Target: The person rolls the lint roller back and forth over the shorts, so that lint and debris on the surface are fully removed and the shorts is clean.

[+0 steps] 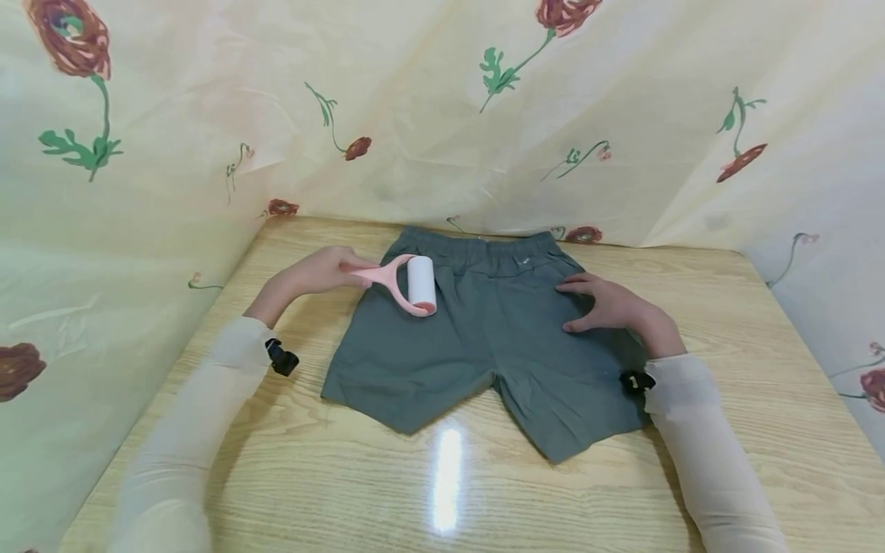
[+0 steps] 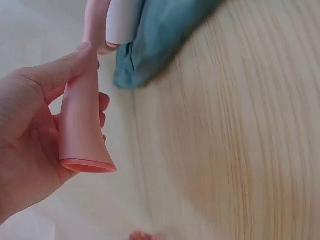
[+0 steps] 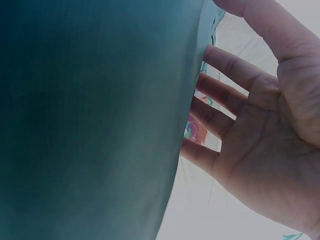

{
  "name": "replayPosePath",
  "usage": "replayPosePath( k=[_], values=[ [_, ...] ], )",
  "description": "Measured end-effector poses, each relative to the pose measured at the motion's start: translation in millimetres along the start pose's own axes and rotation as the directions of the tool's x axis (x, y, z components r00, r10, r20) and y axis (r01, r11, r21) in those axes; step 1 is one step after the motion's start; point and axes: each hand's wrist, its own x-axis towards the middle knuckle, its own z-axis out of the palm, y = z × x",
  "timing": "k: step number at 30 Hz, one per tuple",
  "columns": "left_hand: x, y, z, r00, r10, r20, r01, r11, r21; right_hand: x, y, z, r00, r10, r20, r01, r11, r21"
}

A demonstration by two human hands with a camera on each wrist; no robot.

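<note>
Dark grey-green shorts point(image 1: 470, 330) lie spread out on the wooden table, elastic waistband at the far side. My left hand point(image 1: 321, 270) grips the pink handle of a lint roller point(image 1: 422, 283), whose white roll is over the upper left part of the shorts. Whether the roll touches the cloth cannot be told. In the left wrist view, thumb and fingers wrap the flared handle point(image 2: 82, 130). My right hand point(image 1: 608, 303) rests at the right side of the shorts, fingers spread. Up close in the right wrist view, its fingertips meet the edge of the cloth point(image 3: 100, 120).
The light wooden table point(image 1: 332, 476) has a bright light reflection near its front. Behind it and at both sides hangs a cream curtain point(image 1: 415, 100) printed with red flowers. A small black device point(image 1: 282, 358) is strapped at each wrist.
</note>
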Motion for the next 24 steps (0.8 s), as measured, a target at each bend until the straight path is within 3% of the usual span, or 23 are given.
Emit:
replayPosePath(
  k=[6,12,18,24],
  values=[
    [-13.3,-10.8,-10.3,0.999,-0.001,-0.037,0.002,0.999,0.032,0.6,0.8,0.5,1.000,-0.007,-0.004,0.007,1.000,-0.005],
    [-17.1,-9.5,-12.6,0.999,0.027,-0.046,-0.025,0.998,0.051,0.5,-0.8,-1.8,1.000,-0.001,0.000,0.001,1.000,-0.005],
    [-15.4,-1.1,-2.7,0.996,0.086,-0.025,-0.085,0.996,0.030,-0.3,-2.1,-3.1,1.000,0.009,0.009,-0.009,1.000,-0.006],
    [-8.3,11.7,11.3,0.992,0.130,-0.001,-0.129,0.989,0.077,0.2,-1.3,-1.6,1.000,0.006,0.008,-0.006,1.000,-0.007]
  ],
)
